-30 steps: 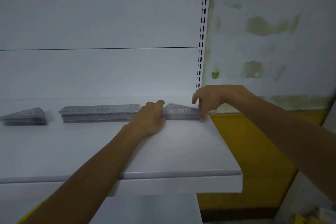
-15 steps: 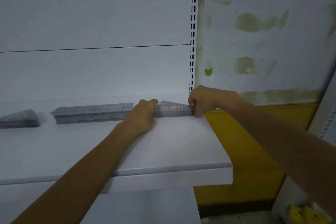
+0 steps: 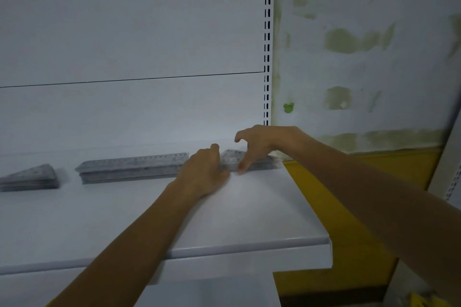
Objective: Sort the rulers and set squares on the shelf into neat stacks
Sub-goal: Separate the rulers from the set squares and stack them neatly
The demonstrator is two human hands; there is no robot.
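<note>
On the white shelf [image 3: 249, 207] lie three grey stacks: set squares [image 3: 30, 178] at the far left, long rulers [image 3: 132, 166] in the middle, and more set squares [image 3: 233, 156] at the right end by the wall. My left hand [image 3: 203, 173] holds the left end of the right set-square stack, thumb on top and fingers curled out of sight. My right hand [image 3: 259, 147] hovers over the same stack with its fingers spread. Its index fingertip touches the stack's front edge, and its thumb is lifted clear.
The shelf's right edge [image 3: 306, 207] ends just past the right stack, with a yellow and white stained wall [image 3: 361, 70] beyond. A slotted upright [image 3: 267, 45] runs up behind my right hand. The white back panel [image 3: 124, 32] stands close behind the stacks.
My right hand has let go of the stack's right end, opened, and shifted left to touch the front edge. The left hand stays at the left end. The view moved slightly.
</note>
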